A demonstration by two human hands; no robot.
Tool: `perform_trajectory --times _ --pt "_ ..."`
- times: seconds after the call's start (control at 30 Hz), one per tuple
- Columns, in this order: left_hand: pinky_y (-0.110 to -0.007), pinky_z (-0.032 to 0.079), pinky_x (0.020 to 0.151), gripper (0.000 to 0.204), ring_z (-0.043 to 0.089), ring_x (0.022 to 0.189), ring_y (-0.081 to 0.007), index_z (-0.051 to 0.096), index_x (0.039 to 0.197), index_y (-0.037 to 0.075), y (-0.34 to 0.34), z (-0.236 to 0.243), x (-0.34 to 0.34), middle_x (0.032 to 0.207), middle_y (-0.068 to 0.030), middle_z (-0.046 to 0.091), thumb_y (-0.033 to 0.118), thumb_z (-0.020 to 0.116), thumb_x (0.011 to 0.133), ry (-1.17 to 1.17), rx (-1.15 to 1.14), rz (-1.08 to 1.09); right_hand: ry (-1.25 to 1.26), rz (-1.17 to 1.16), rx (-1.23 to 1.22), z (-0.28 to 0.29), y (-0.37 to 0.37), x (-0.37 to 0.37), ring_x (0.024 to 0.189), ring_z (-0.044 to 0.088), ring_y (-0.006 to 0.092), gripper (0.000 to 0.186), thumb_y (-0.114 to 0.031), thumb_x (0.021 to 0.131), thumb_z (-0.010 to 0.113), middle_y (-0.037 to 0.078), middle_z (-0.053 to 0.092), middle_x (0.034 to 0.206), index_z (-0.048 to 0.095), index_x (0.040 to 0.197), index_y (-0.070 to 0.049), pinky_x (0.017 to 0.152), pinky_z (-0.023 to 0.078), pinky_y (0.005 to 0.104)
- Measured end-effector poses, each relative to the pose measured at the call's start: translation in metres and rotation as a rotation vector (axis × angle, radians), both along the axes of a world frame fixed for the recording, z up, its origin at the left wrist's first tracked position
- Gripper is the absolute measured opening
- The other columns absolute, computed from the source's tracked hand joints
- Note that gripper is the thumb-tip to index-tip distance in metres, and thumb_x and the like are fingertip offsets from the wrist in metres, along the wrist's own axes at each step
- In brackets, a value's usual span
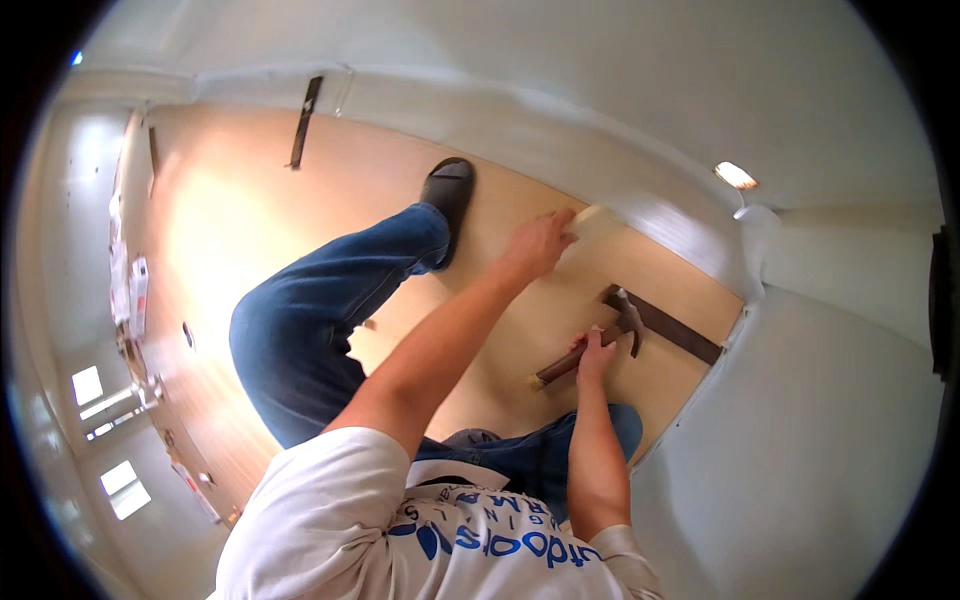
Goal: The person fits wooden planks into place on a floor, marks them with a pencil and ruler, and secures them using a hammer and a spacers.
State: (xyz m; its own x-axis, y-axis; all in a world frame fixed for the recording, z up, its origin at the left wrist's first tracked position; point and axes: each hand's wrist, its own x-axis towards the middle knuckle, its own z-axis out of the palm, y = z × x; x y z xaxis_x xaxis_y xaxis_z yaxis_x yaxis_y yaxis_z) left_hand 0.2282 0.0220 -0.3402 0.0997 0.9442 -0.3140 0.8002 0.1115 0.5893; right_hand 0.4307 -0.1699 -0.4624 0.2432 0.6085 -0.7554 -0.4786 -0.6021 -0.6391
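My left hand is closed on a blurred pale piece, perhaps wood, held over the light wooden floor panel near its far edge. My right hand grips the wooden handle of a claw hammer, whose metal head lies over or just beside a long dark strip running toward the panel's right edge. I cannot tell whether the hammer touches it.
My legs in jeans and a dark slipper rest on the panel. Pale walls curve around the far and right sides. Another dark strip lies at the far edge. Assorted items line the left side.
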Motion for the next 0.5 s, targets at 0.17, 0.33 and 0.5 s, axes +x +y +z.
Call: perform_trajectory --times 0.17,0.33,0.5 --pt "-0.046 0.055 0.095 0.04 0.071 0.105 -0.04 0.067 0.129 0.002 -0.073 -0.084 -0.047 0.115 -0.0225 0.075 0.029 0.065 0.101 -0.46 -0.195 0.522 -0.339 0.37 -0.011 -0.058 -0.001 0.046 0.07 0.066 0.0219 0.033 -0.033 0.104 0.067 0.012 0.066 0.09 0.052 0.115 -0.007 0.058 0.055 0.0366" --pt "-0.049 0.052 0.101 0.049 0.065 0.124 -0.0381 0.069 0.129 0.005 -0.143 -0.096 -0.112 0.126 -0.0211 0.071 0.042 0.067 0.097 0.061 -0.348 0.648 -0.321 0.481 -0.145 -0.053 0.009 0.066 0.097 0.067 0.0225 0.056 -0.048 0.1 0.071 0.012 0.067 0.119 0.053 0.132 -0.006 0.074 0.056 0.0402" --pt "-0.056 0.052 0.102 0.06 0.058 0.134 -0.0393 0.06 0.139 0.007 -0.263 -0.073 -0.142 0.141 -0.0208 0.061 0.044 0.071 0.093 0.516 -0.72 0.322 -0.323 0.484 -0.391 -0.013 0.012 0.038 0.111 0.063 0.0324 0.074 -0.052 0.099 0.07 0.015 0.059 0.136 0.042 0.15 -0.008 0.089 0.055 0.0511"
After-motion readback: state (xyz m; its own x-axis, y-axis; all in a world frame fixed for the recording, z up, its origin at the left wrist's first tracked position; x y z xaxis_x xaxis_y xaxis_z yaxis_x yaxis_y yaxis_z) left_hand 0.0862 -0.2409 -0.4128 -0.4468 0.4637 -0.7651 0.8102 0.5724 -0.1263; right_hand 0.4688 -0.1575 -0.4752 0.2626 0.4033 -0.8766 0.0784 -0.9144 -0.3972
